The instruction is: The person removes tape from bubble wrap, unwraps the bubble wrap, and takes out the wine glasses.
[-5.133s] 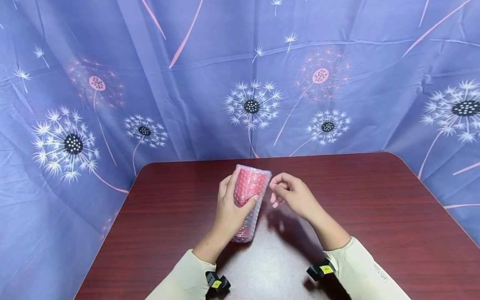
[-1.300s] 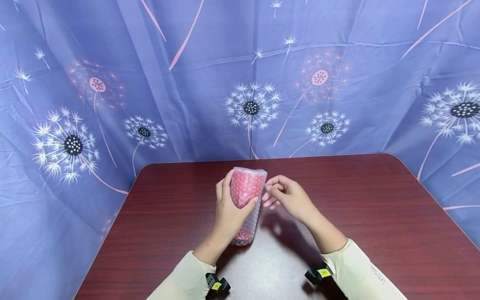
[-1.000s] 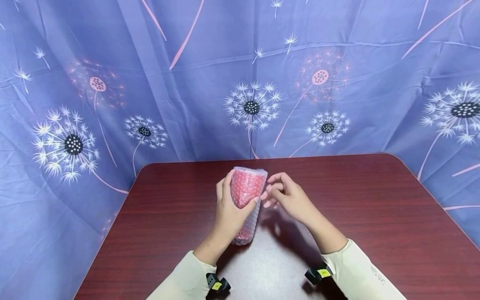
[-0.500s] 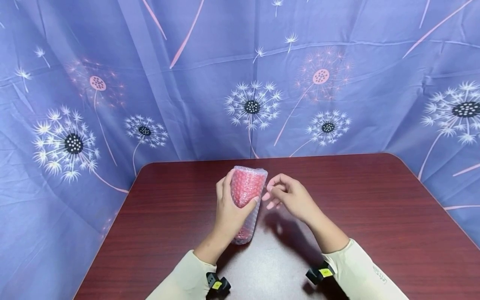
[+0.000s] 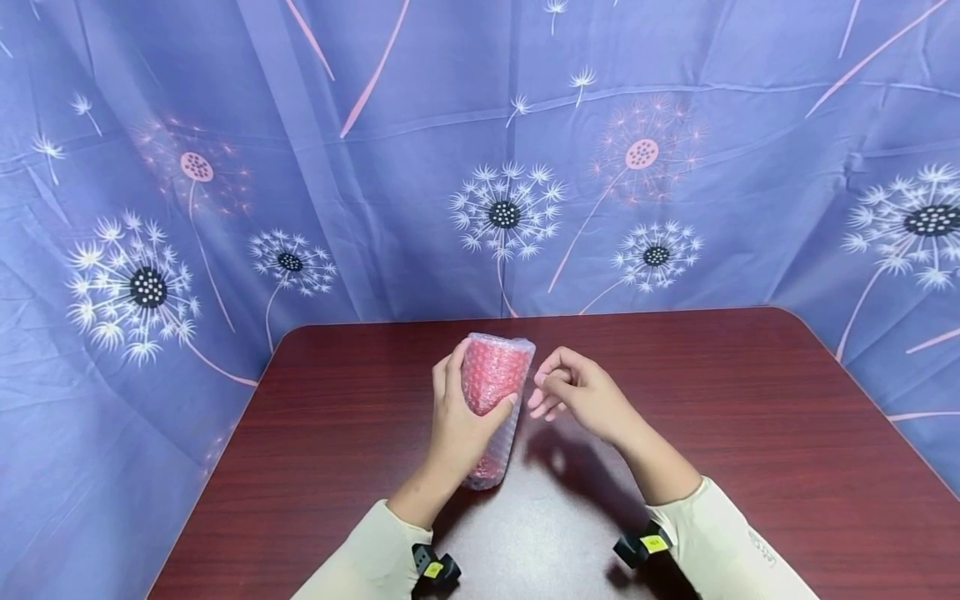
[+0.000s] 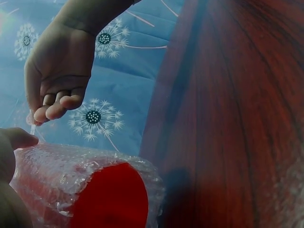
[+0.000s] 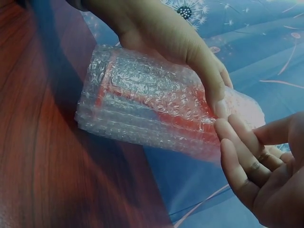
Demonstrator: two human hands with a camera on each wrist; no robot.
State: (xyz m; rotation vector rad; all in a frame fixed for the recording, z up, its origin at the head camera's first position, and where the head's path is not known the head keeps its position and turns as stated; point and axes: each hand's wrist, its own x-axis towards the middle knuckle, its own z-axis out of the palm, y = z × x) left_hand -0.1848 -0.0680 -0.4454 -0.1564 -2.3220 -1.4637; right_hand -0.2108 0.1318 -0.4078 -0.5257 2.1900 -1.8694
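Observation:
Standing on the tabletop and tilted, a long red item is wrapped in bubble wrap (image 5: 495,375). My left hand (image 5: 459,417) grips it, fingers around the far left side and thumb across the front. In the left wrist view the item's flat, rounded red end (image 6: 114,197) shows inside the wrap. Just right of the package, my right hand (image 5: 588,396) has its thumb and index finger pinched together on a small clear strip (image 6: 33,127) at the wrap's edge. The other right fingers are loosely curled close to the wrap, as the right wrist view shows.
A dark red wood-grain table (image 5: 750,417) extends around the hands, with rounded far corners. Behind it and on both sides hangs a blue curtain (image 5: 397,208) with dandelion prints. A black wrist camera (image 5: 437,571) sits on each cream sleeve.
Since the oldest frame the package has shifted slightly left and nearer. My left hand keeps its grip. Over the last second my right fingers have shifted slightly away from the package's edge.

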